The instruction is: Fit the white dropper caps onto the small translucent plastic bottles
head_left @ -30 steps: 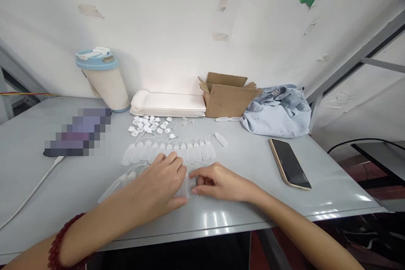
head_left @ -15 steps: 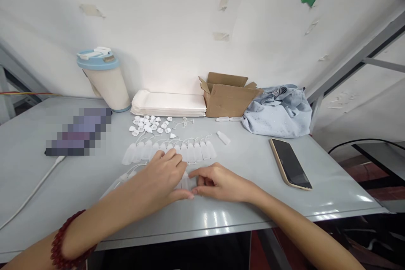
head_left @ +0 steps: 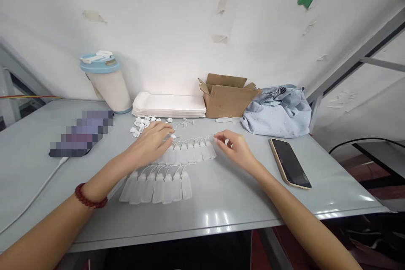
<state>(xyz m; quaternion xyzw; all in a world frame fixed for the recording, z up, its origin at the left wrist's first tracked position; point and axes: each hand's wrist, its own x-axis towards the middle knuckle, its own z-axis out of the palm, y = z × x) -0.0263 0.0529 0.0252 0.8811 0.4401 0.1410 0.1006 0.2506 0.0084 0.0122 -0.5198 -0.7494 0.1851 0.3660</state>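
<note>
My left hand (head_left: pixel 153 141) reaches over the small white caps (head_left: pixel 139 125) and the left part of the back row of bottles, its fingers stretched out. The back row of translucent plastic squeeze bottles (head_left: pixel 196 152) lies flat, with thin straps at the necks. A second row of like bottles (head_left: pixel 158 187) lies nearer the front edge. Just right of the back row, my right hand (head_left: pixel 232 145) has its fingers curled and thumb and forefinger close together. It covers the spot where a loose bottle lay, and what its fingers hold, if anything, is hidden.
Behind stand a tumbler (head_left: pixel 109 84), a stack of white paper sleeves (head_left: pixel 171 104), an open cardboard box (head_left: pixel 230 100) and a bundled blue cloth (head_left: pixel 278 112). One phone (head_left: pixel 290 163) lies at right; a blurred device (head_left: pixel 82 134) with a cable lies at left.
Both hands have left the front row of bottles and moved away from me. The left went up to the caps, the right to the loose bottle's place. The front row now shows fully.
</note>
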